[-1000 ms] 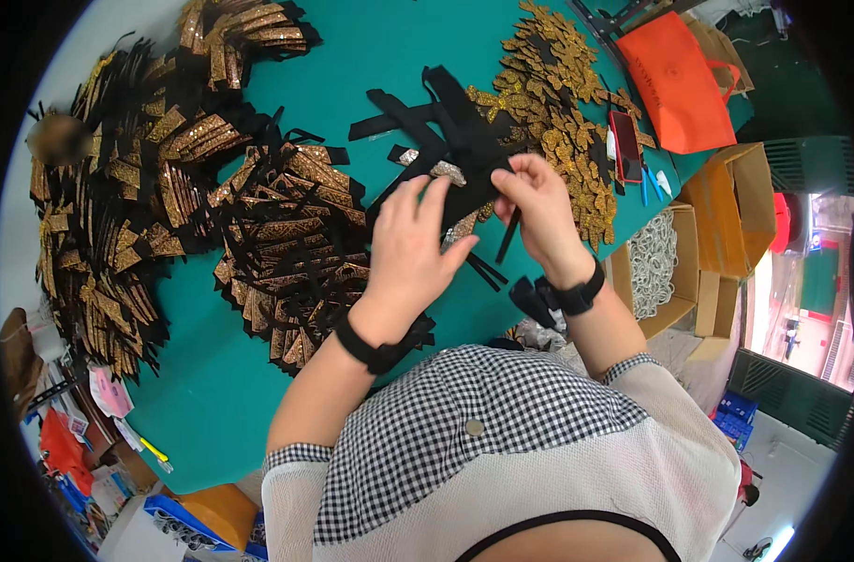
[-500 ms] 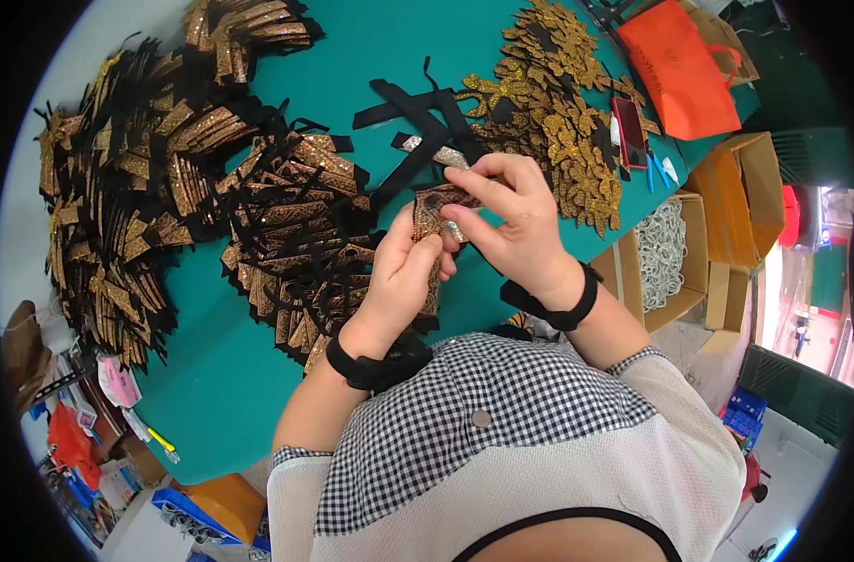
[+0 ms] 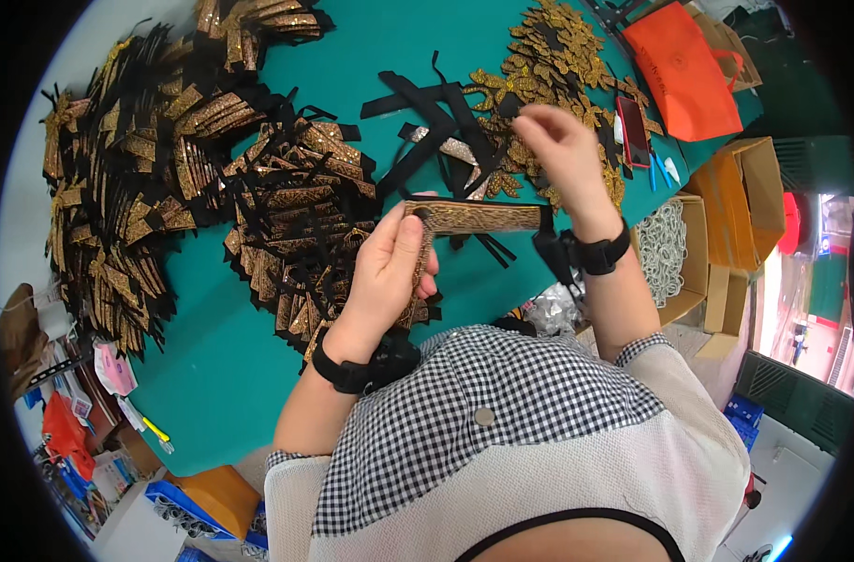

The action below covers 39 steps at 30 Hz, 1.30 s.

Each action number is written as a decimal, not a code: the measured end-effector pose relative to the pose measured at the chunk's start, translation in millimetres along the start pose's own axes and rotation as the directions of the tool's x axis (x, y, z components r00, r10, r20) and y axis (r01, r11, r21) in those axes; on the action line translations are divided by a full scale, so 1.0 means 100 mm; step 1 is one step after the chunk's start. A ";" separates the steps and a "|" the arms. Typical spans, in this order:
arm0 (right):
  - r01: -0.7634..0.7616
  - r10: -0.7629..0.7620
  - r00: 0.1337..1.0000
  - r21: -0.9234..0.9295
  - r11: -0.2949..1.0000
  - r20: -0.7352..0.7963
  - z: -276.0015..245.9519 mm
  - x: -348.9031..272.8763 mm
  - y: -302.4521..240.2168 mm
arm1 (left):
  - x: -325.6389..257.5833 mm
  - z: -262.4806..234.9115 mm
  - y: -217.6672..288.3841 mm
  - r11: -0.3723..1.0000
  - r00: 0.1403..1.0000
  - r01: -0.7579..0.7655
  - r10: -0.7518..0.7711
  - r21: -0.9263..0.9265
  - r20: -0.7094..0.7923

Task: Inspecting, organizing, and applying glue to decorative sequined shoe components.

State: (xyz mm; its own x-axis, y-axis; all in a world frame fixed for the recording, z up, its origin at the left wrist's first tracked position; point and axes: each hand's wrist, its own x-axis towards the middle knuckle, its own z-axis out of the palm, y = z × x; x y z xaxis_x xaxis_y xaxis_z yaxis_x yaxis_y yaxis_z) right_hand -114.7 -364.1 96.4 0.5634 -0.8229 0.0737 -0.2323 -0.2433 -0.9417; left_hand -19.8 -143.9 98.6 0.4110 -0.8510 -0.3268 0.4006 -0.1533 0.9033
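Observation:
My left hand (image 3: 390,262) is closed on a gold-brown patterned strip (image 3: 483,217) with black edging. From the fingers, the strip stretches out flat to the right, ending in a black end piece near my right wrist; another part of it hangs down along the fingers. My right hand (image 3: 569,159) is off the strip and lifted beside the gold glitter pieces, its fingers bent and a gap showing between them and the thumb. Nothing shows in it. Beyond my hands lie crossed black straps (image 3: 418,112) and a silvery glitter strip (image 3: 457,150).
Heaps of gold-and-black strips (image 3: 137,187) cover the left of the green table (image 3: 230,403). Gold glitter shapes (image 3: 549,56) pile up at the far right. Near them are a phone (image 3: 633,131), blue-handled pliers (image 3: 659,171), an orange bag (image 3: 680,70) and a carton of metal rings (image 3: 661,253).
My right hand has let go of the strip and moved up and right. The strip now reaches out to the right from my left hand, which stays closed on it.

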 end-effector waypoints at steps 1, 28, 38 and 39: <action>0.106 -0.122 0.988 -0.165 0.981 -0.094 -0.09 0.03 -0.01 | 0.01 -0.03 -0.01 0.998 0.998 0.021 -0.024 -0.055 -0.056; -0.378 0.202 0.864 0.330 0.865 0.462 -0.66 -0.99 0.56 | -0.63 -0.48 -0.47 0.973 0.935 -0.040 0.117 0.229 -0.334; -0.535 0.698 0.698 0.533 0.655 -0.157 -1.89 -1.43 2.20 | -1.09 -0.91 -1.30 0.329 0.762 0.348 0.446 0.878 -0.469; -0.565 0.730 0.668 0.543 0.622 -0.141 -1.95 -1.43 2.34 | -1.02 -0.74 -1.12 0.287 0.734 0.386 0.479 0.877 -0.480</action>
State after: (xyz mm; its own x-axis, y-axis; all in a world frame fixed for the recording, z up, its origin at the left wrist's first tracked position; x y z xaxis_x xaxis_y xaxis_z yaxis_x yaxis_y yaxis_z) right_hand -403.9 -402.9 -70.4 0.0955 -0.7999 -0.5925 -0.0324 0.5924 -0.8050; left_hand -46.4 -3.2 9.9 0.8873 -0.4573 0.0596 -0.4442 -0.8126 0.3772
